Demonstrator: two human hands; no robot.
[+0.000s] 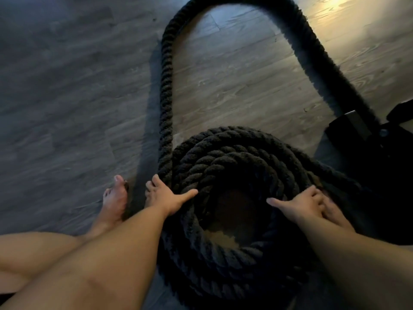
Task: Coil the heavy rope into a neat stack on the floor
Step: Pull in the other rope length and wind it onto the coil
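A thick black twisted rope (225,157) lies coiled in several stacked rings on the wood floor, with a hole in the middle. From the coil's left side a loose length (166,86) runs away, arches across the top of the view and comes down to the right. My left hand (166,195) grips the rope on the coil's left rim, thumb pointing inward. My right hand (301,202) presses on the right rim, fingers curled over the outer strand.
A black metal base or bracket (357,128) sits at the right, where the loose rope ends. My bare left foot (115,198) and knee are on the grey plank floor (67,86) beside the coil. Light glares at the top right.
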